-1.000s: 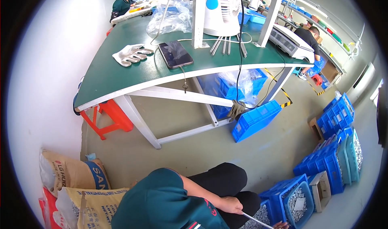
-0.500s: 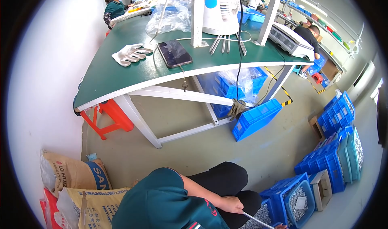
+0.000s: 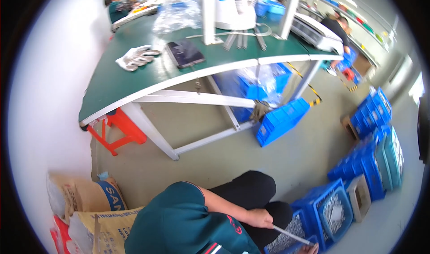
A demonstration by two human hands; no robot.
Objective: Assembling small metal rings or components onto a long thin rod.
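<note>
Left hand closed round rod, over bin. Right hand at frame edge, grip unreadable. I judge picking under way; next needs steady rod end.

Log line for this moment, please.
hand: grip shut on thin metal rod | side: unclear | rod over blue bin of metal parts | person crouched on floor near green table
</note>
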